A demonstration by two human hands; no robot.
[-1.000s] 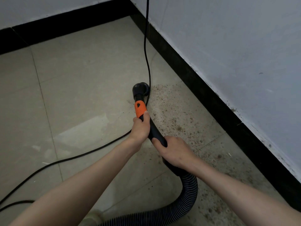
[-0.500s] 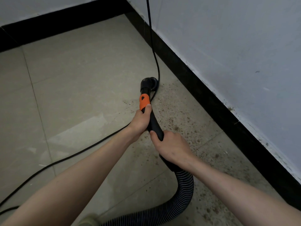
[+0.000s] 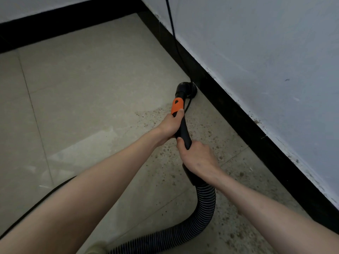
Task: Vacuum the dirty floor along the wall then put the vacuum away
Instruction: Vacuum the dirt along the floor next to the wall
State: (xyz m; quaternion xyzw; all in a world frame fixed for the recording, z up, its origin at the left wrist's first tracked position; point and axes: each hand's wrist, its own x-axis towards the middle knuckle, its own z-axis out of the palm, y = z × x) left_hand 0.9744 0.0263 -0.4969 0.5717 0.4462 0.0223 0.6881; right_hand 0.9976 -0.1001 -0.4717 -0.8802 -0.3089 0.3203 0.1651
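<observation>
Over the last second the round black nozzle [image 3: 186,89] of the vacuum advances from open tile, well clear of the wall, to a position against the black baseboard [image 3: 238,114], so the suction head now works the floor-to-wall junction, where the task requires cleaning. The thin black power cord [image 3: 171,21], which hangs down the pale wall [image 3: 256,52], now meets the floor just beside the nozzle and passes behind it; contact between the two cannot be confirmed. Judged from the frame, the pass is incomplete: brown speckled dirt [image 3: 211,143] covers the beige floor tiles [image 3: 82,88] from the nozzle back toward the camera along the baseboard. The left hand [image 3: 169,126] forms the forward grip, fingers wrapped around the rigid black wand [image 3: 183,131] directly below its orange collar [image 3: 177,106]. The right hand [image 3: 197,156] forms the rear grip, fingers curled around the wand just above the ribbed black flexible hose [image 3: 205,202]. The nozzle lies ahead of both grips, near the left hand, while the hose loops back below the right forearm.
</observation>
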